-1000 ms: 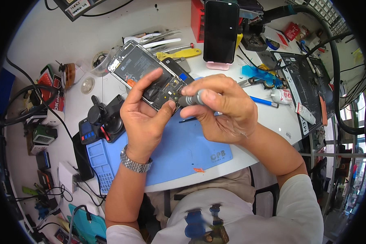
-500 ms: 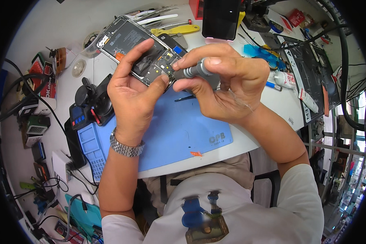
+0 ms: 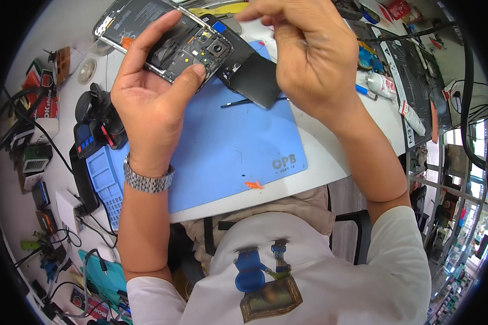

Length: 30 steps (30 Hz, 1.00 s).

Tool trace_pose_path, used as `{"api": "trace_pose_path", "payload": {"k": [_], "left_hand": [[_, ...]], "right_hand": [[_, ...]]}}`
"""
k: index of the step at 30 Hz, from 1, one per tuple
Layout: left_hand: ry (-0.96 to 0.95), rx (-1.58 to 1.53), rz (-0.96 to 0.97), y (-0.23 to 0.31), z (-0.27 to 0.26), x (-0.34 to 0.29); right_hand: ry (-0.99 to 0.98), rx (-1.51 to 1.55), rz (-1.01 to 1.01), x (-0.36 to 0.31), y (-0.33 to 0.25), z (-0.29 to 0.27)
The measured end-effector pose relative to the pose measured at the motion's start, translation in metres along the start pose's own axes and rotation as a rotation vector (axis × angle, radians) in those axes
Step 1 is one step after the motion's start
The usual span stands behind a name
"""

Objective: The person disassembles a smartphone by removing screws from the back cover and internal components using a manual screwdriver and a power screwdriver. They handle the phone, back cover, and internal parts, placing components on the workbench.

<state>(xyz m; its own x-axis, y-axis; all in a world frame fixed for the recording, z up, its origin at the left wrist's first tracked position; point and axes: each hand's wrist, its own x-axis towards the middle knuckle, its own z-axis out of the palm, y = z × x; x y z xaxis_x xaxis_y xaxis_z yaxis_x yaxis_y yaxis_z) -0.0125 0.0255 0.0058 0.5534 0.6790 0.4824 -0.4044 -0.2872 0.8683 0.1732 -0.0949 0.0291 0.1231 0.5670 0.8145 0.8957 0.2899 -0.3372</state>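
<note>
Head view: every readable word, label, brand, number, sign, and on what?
Locations only, untranscribed:
Blue mat: dark letters and numbers, legible.
White bottle: red letters, legible.
White tube: too blurred.
Red box: letters partly legible.
White strip, right: large characters, legible.
Too small: battery in opened phone.

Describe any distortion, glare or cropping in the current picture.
Head view: fisheye distortion, black corners framing the scene; head view: brightest glare around the shelving at far right; head view: the blue mat shows no strong glare; head view: the opened phone is cropped by the top edge.
</note>
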Motion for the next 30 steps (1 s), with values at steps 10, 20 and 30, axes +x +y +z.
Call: {"api": "trace_pose_path", "payload": {"k": [10,20,30], "left_hand": [[0.11,0.08,0.1,0.014,-0.003,0.001],[0.157,0.079,0.084,0.01,-0.005,0.0],[0.205,0.079,0.039,0.01,-0.004,0.002]], "right_hand": [[-0.931,-0.326,0.77,0.015,-0.009,-0.024],[-0.723,-0.415,0.916,0.03,0.013,-0.048],[-0.488,-0.406,0.674,0.012,0.014,-0.028]]}}
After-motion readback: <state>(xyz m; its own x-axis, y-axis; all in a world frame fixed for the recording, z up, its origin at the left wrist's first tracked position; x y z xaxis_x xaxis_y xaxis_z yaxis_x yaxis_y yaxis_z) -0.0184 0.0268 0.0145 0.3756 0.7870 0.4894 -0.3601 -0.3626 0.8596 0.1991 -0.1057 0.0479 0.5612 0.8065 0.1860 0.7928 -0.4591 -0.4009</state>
